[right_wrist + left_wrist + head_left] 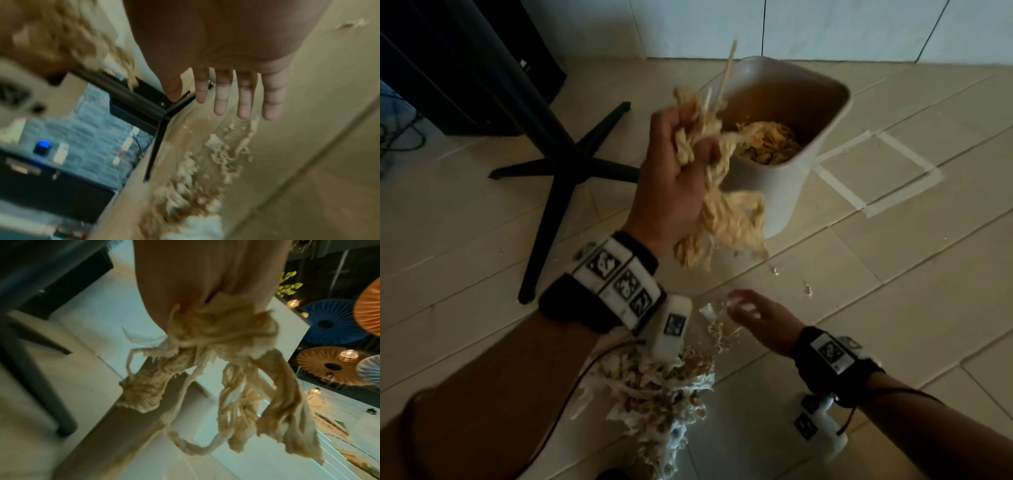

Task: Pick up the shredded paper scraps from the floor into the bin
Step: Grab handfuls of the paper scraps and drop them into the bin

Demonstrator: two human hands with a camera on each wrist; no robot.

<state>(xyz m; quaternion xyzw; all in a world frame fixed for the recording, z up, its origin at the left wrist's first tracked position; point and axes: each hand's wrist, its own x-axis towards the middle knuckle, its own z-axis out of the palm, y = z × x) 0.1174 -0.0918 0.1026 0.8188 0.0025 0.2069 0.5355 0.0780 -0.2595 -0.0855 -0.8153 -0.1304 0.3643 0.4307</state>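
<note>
My left hand (685, 161) grips a fat bunch of shredded paper (722, 212), raised beside the near left rim of the white bin (787, 185). Loose strands (236, 386) hang down from the fist. The bin holds more shredded paper (767, 140) at its bottom. A pile of scraps (661, 394) lies on the tiled floor below my left wrist. My right hand (753, 315) hovers low over the pile's far edge, fingers (244, 97) straight and spread, holding nothing. Scraps on the floor (197, 186) show beyond them.
A black table base with cross legs (565, 161) stands left of the bin. Tape marks (876, 171) form a square on the floor right of the bin. Small stray scraps (806, 289) lie on the tiles. A tiled wall (791, 27) runs behind the bin.
</note>
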